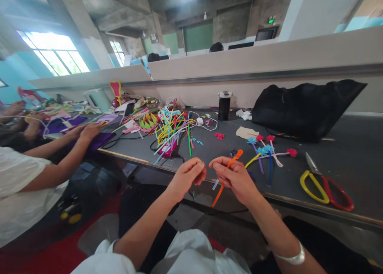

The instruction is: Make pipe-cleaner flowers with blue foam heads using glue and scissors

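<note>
In front of the table's edge, my left hand (188, 178) is closed, thumb against the curled fingers; anything between them is hidden. Facing it across a small gap, my right hand (236, 177) has its fingers closed round an orange pipe cleaner (238, 155). One end of that stem is bent into a small loop above the hand, and its straight tail hangs below. Just beyond my right hand lie several pipe-cleaner flowers (265, 150) with blue and red heads. Scissors (317, 186) with one yellow and one red handle rest to their right.
A loose heap of coloured pipe cleaners (172, 132) lies left of centre on the dark table (287, 176). Behind are a dark bottle (224, 107), a white cable (213, 124) and a large black bag (299, 112). At left, a co-worker's arms (64, 142) reach over the table.
</note>
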`<control>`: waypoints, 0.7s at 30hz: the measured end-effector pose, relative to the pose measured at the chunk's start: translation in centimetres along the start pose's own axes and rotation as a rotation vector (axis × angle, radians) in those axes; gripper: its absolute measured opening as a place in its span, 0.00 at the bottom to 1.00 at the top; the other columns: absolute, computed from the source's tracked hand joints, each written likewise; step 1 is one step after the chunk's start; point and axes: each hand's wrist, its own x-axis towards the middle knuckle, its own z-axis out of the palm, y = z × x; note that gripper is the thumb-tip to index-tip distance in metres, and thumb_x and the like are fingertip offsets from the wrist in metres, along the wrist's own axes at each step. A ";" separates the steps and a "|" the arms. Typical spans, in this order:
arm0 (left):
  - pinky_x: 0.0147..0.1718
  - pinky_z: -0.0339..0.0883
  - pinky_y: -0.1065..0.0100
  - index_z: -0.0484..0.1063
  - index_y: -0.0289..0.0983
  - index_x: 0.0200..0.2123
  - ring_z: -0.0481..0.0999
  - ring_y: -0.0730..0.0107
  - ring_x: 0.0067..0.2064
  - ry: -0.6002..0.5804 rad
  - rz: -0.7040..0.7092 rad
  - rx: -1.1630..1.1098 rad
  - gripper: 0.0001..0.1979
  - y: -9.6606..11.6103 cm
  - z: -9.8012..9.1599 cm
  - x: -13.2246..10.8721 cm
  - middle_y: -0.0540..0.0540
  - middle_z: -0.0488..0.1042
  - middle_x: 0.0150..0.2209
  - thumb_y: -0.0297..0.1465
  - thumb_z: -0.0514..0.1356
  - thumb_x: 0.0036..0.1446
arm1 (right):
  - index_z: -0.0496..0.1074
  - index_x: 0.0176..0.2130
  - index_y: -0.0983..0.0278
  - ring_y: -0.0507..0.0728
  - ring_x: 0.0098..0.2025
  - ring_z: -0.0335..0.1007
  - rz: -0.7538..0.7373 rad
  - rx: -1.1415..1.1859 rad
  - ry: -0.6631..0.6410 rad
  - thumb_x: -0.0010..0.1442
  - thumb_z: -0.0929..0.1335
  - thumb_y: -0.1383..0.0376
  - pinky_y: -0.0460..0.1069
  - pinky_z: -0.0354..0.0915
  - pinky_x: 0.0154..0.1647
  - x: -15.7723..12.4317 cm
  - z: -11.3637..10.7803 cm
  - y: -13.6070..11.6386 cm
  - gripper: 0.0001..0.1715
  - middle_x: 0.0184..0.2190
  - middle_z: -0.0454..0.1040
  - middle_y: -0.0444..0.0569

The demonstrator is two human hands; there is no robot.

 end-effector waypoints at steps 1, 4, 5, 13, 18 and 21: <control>0.25 0.56 0.73 0.66 0.35 0.29 0.63 0.77 0.25 0.015 0.037 0.098 0.13 -0.1 0.2 -0.2 0.51 0.67 0.25 0.38 0.55 0.62 | 0.74 0.39 0.66 0.45 0.17 0.44 -0.022 -0.041 0.033 0.58 0.70 0.55 0.44 0.41 0.18 -0.1 0.2 0.0 0.16 0.15 0.53 0.34; 0.27 0.57 0.72 0.67 0.36 0.28 0.64 0.76 0.26 0.044 0.097 0.366 0.14 -0.3 0.6 -0.6 0.52 0.68 0.24 0.38 0.55 0.62 | 0.75 0.40 0.64 0.47 0.20 0.54 -0.089 -0.200 0.080 0.57 0.70 0.55 0.44 0.51 0.21 -0.4 0.8 0.0 0.17 0.18 0.63 0.38; 0.26 0.56 0.72 0.67 0.36 0.26 0.64 0.76 0.26 0.044 0.094 0.435 0.14 -0.4 0.6 -0.7 0.52 0.68 0.23 0.38 0.55 0.62 | 0.76 0.39 0.64 0.48 0.22 0.59 -0.103 -0.235 0.074 0.56 0.70 0.56 0.45 0.55 0.23 -0.5 1.0 0.0 0.16 0.21 0.67 0.40; 0.22 0.57 0.73 0.69 0.36 0.26 0.65 0.76 0.21 0.068 0.020 0.394 0.18 -0.9 0.9 -1.5 0.52 0.71 0.21 0.44 0.57 0.60 | 0.72 0.27 0.64 0.49 0.25 0.60 -0.157 -0.282 0.181 0.55 0.70 0.57 0.45 0.56 0.27 -1.1 1.8 0.3 0.14 0.21 0.68 0.42; 0.19 0.58 0.74 0.70 0.36 0.28 0.65 0.77 0.19 0.164 0.028 0.175 0.18 -0.7 1.7 -1.5 0.53 0.69 0.19 0.45 0.58 0.58 | 0.68 0.28 0.63 0.47 0.20 0.49 -0.131 -0.149 0.256 0.58 0.69 0.51 0.45 0.48 0.20 -1.1 2.2 1.2 0.19 0.17 0.58 0.37; 0.17 0.52 0.75 0.68 0.36 0.26 0.59 0.79 0.16 0.242 0.023 0.051 0.19 -0.5 1.3 -1.2 0.55 0.64 0.15 0.45 0.56 0.60 | 0.64 0.29 0.62 0.46 0.18 0.45 -0.080 -0.028 0.244 0.57 0.69 0.49 0.44 0.43 0.18 -0.9 1.9 0.8 0.21 0.19 0.53 0.36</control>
